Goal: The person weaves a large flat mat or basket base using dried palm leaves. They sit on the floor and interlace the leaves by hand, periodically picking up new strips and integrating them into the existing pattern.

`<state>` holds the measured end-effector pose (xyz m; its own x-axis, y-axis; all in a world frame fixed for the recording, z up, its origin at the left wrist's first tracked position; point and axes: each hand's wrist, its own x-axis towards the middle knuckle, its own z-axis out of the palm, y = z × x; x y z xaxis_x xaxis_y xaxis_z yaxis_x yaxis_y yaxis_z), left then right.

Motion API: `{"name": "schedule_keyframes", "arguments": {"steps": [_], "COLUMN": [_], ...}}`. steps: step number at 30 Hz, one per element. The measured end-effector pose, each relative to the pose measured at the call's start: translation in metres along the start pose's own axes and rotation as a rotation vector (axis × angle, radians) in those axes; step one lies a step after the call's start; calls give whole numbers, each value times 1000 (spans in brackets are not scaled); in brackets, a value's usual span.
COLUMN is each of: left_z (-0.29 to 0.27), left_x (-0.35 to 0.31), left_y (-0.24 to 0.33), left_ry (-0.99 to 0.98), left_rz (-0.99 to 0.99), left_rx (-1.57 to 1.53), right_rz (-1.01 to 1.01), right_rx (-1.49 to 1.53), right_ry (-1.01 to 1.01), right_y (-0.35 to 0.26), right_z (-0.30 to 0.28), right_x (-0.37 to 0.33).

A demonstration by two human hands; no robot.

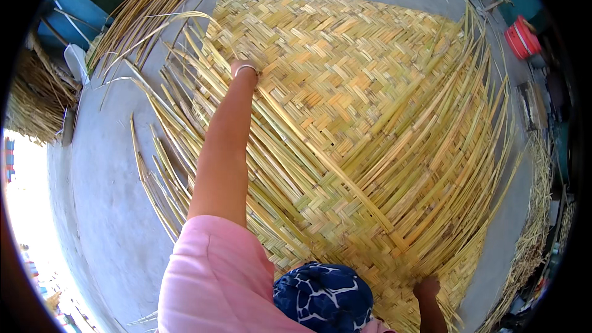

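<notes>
woven mat (333, 74) lies flat on the grey floor (105, 209), spreading from beneath the person out to the far side, its yellow and greenish strips crossing in slanted blocks. nearest, a pink sleeve (209, 271) covers the upper part of the left arm, and next to it a dark blue cloth (324, 296) with white branching lines bulges above the mat's near end. to the right of that, the right hand (427, 287) is down at the near right part of the mat; it looks bunched, but it is too dark and small to tell whether it grips anything.

ahead of it, loose strips (431, 179) fan over the right side of the weave, their ends curving outward. more unwoven lengths (176, 111) jut off the left side over the floor. one long pale strip (333, 163) runs at a slant between these two groups.

near its farther end is the left hand (237, 66), a light bangle (246, 67) at its wrist, the arm stretched out straight; the fingers are mostly hidden, so i cannot tell what they hold. farther off, dry stalks (37, 102) are heaped at the left, long brownish canes (151, 9) lie beyond the mat's far left corner, and a red bucket (523, 38) is at the far right.
</notes>
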<state>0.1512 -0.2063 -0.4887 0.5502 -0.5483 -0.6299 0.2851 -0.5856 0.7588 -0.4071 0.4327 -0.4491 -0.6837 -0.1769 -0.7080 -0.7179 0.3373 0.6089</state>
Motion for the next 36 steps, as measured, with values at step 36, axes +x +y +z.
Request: {"name": "schedule_keyframes", "arguments": {"steps": [36], "left_z": [-95], "left_x": [-41], "left_y": [128], "left_ry": [9], "left_rz": [340], "left_rx": [-581], "right_rz": [-45], "right_rx": [-92], "right_ry": [-57], "right_y": [-5], "right_z": [-14], "right_x": [-8]}}
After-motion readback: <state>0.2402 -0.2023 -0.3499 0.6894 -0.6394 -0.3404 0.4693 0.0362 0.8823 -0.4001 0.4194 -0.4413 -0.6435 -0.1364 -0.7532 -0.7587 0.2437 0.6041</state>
